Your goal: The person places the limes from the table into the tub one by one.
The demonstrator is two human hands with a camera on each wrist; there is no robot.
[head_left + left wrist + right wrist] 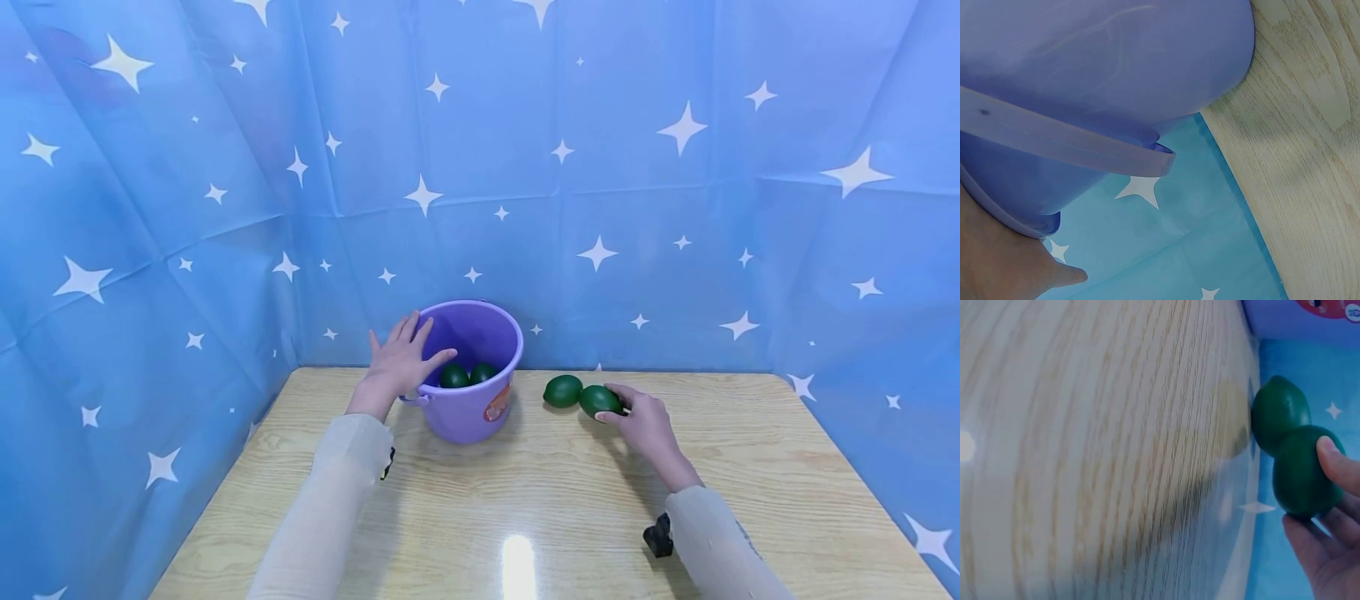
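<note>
A purple bucket (467, 414) stands on the table, its opening tipped a little toward me. Inside it lie two dark green limes (453, 376). My left hand (397, 364) rests on the bucket's left rim with its fingers spread and straight. In the left wrist view, that hand (1004, 265) touches the rim beside the bucket's handle (1066, 137). To the right of the bucket, my right hand (643, 423) pinches a green lime (601, 402) between thumb and fingers. Another green lime (562, 391) lies against it on the left, also seen in the right wrist view.
The wooden table (570, 500) ends at a blue curtain (637, 192) with white stars, which hangs behind and on both sides. An orange-red sticker (497, 403) marks the bucket's front. A black wrist device (659, 536) sits under the right sleeve.
</note>
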